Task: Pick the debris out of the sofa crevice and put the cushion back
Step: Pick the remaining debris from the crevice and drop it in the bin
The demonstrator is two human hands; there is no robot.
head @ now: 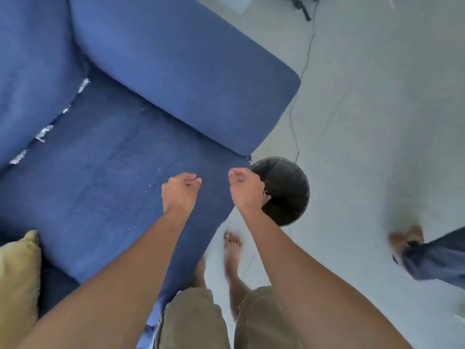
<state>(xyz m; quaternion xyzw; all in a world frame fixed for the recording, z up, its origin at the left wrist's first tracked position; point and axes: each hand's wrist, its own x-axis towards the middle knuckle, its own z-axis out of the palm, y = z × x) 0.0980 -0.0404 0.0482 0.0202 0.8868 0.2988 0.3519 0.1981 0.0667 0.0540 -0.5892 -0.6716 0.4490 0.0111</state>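
Observation:
The blue seat cushion (181,79) lies pulled aside, angled across the right part of the sofa. The darker sofa base (100,172) is bare beneath it. White shredded debris (44,132) sits in the crevice along the backrest at the left, with more bits higher up (83,85) and lower down (17,157). Tiny white crumbs (148,185) speckle the base. My left hand (180,191) hovers over the front of the base with its fingers curled in. My right hand (245,187) is curled too, at the base's right corner beside the bin. Nothing shows in either hand.
A round black bin (286,187) stands on the grey floor just right of the sofa corner. A yellow pillow (17,273) lies at the lower left. A thin cable (302,71) runs across the floor. Another person's foot (407,238) is at the right.

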